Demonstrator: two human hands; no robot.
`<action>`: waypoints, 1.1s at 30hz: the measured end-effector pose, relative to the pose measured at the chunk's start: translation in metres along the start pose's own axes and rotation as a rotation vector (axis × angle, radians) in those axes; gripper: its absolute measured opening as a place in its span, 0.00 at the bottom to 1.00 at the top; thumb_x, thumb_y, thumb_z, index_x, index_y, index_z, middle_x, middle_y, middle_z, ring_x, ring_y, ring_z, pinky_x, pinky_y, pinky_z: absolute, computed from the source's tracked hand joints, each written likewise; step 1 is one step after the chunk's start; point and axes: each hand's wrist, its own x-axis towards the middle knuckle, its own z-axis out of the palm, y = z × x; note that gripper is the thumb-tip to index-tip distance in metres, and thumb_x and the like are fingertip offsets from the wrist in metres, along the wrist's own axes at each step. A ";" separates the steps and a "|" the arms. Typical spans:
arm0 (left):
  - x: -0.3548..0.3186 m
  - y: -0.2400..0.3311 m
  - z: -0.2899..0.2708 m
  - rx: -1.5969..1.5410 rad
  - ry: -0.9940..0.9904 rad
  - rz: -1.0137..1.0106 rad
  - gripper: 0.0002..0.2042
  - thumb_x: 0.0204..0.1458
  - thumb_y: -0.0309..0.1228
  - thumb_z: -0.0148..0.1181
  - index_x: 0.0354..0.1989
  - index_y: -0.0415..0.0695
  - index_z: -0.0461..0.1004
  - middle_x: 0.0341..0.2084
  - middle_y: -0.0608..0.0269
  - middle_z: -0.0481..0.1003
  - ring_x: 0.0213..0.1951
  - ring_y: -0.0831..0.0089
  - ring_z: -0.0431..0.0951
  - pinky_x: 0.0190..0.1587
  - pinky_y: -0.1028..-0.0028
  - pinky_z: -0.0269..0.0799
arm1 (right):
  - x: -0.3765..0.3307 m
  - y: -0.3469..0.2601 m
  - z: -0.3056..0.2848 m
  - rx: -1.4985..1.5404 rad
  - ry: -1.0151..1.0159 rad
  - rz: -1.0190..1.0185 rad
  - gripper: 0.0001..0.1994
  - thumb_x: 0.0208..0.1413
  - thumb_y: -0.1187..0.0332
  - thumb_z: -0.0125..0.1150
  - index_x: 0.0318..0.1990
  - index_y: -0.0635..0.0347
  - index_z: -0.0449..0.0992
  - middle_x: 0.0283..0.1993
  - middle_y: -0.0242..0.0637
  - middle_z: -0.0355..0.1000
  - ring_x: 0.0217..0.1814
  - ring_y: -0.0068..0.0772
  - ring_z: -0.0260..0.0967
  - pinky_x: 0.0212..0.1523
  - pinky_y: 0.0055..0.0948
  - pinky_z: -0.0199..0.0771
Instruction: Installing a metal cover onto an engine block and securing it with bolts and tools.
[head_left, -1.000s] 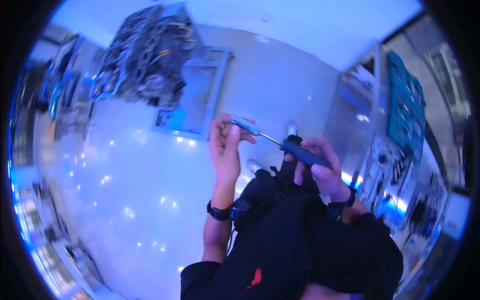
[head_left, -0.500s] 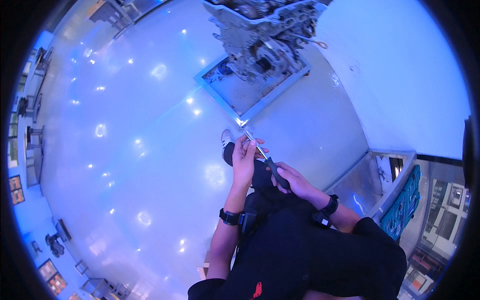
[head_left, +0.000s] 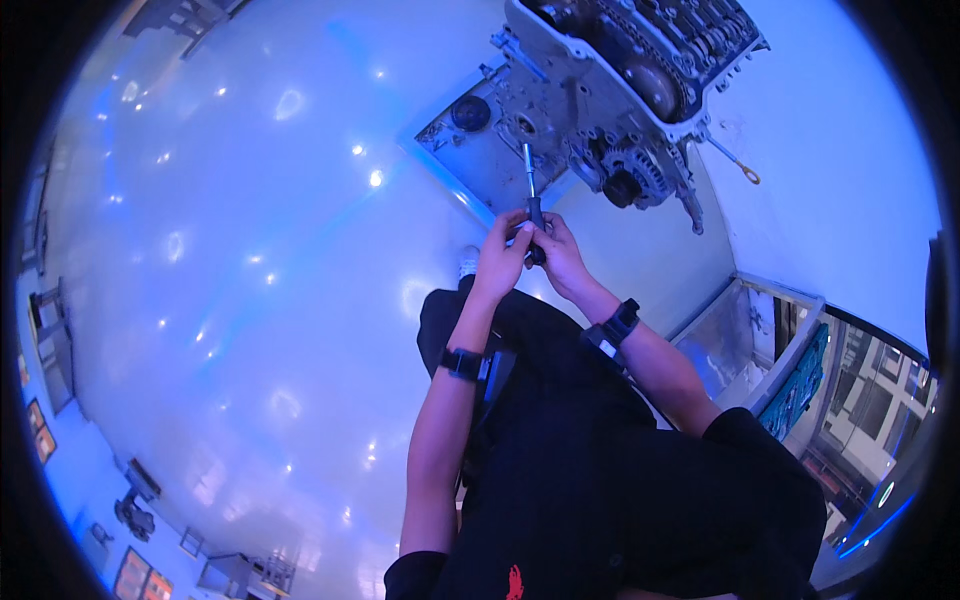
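A nut driver (head_left: 530,178) with a black handle and a bright metal shaft ends in a socket-like tip. Its tip points up and away from me, towards the engine (head_left: 577,97); I cannot tell whether they touch. My left hand (head_left: 503,254) is closed around the handle from the left. From the right, my right hand (head_left: 560,258) wraps the same handle, its fingers close to the left ones. The engine shows an open top with chain and shafts, and a ribbed round alternator (head_left: 637,178) low on its front.
Under the engine lies a metal-framed tray (head_left: 452,186) holding a dark round part (head_left: 470,113) and small pieces. A dipstick (head_left: 735,162) with a yellow loop juts from the engine's right side. A metal cart (head_left: 765,385) with a teal tool case (head_left: 797,383) stands at my right.
My body has moved closer to the engine. The nut driver has swung more upright and away from me. My left hand has shifted from its shaft down to the handle, beside my right hand.
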 end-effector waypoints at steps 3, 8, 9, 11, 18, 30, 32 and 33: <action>0.043 0.015 -0.004 0.039 -0.111 -0.112 0.21 0.58 0.32 0.50 0.56 0.34 0.59 0.44 0.49 0.71 0.44 0.70 0.72 0.44 0.75 0.69 | 0.031 0.007 -0.002 -0.088 0.101 -0.121 0.15 0.61 0.67 0.49 0.50 0.62 0.57 0.34 0.36 0.65 0.27 0.21 0.65 0.20 0.21 0.63; 0.135 -0.014 -0.009 0.130 -0.190 0.007 0.23 0.58 0.33 0.50 0.58 0.35 0.57 0.41 0.49 0.73 0.37 0.73 0.75 0.38 0.75 0.70 | 0.061 0.008 0.013 -0.083 0.314 -0.094 0.14 0.60 0.68 0.51 0.48 0.62 0.56 0.32 0.34 0.63 0.23 0.20 0.61 0.19 0.20 0.61; 0.150 -0.015 -0.008 0.167 -0.171 0.034 0.22 0.58 0.32 0.50 0.58 0.35 0.58 0.38 0.51 0.74 0.35 0.73 0.75 0.37 0.75 0.70 | 0.062 0.012 0.017 -0.079 0.348 -0.084 0.14 0.60 0.68 0.51 0.48 0.62 0.56 0.32 0.34 0.63 0.23 0.20 0.61 0.19 0.20 0.61; 0.169 -0.014 -0.010 0.192 -0.171 0.036 0.21 0.58 0.32 0.50 0.58 0.36 0.58 0.36 0.52 0.75 0.32 0.73 0.75 0.36 0.74 0.70 | 0.065 0.012 0.029 -0.107 0.403 -0.093 0.14 0.60 0.70 0.50 0.49 0.63 0.55 0.35 0.35 0.63 0.24 0.20 0.61 0.20 0.20 0.61; 0.182 -0.003 -0.004 0.009 -0.276 -0.181 0.17 0.56 0.29 0.52 0.54 0.39 0.64 0.27 0.58 0.75 0.25 0.73 0.76 0.30 0.73 0.71 | 0.075 0.014 0.047 -0.177 0.570 -0.086 0.14 0.60 0.70 0.51 0.48 0.64 0.55 0.32 0.35 0.63 0.23 0.19 0.60 0.19 0.19 0.61; 0.198 0.008 -0.014 0.019 -0.296 -0.237 0.16 0.54 0.29 0.55 0.51 0.41 0.67 0.24 0.61 0.73 0.23 0.77 0.73 0.27 0.75 0.70 | 0.095 0.017 0.070 0.010 0.627 -0.120 0.13 0.61 0.69 0.48 0.48 0.63 0.54 0.30 0.35 0.62 0.24 0.20 0.60 0.22 0.21 0.62; 0.197 0.010 -0.015 0.039 -0.295 -0.239 0.16 0.54 0.29 0.55 0.51 0.41 0.68 0.24 0.61 0.74 0.23 0.77 0.73 0.27 0.75 0.70 | 0.096 0.019 0.073 0.045 0.643 -0.135 0.13 0.62 0.69 0.48 0.48 0.63 0.54 0.31 0.35 0.63 0.25 0.20 0.61 0.22 0.21 0.61; 0.198 0.011 -0.014 0.064 -0.297 -0.234 0.16 0.54 0.29 0.56 0.51 0.41 0.68 0.23 0.61 0.74 0.22 0.77 0.73 0.27 0.75 0.70 | 0.095 0.019 0.074 0.047 0.644 -0.133 0.13 0.62 0.69 0.48 0.48 0.63 0.54 0.31 0.35 0.63 0.25 0.20 0.61 0.22 0.21 0.61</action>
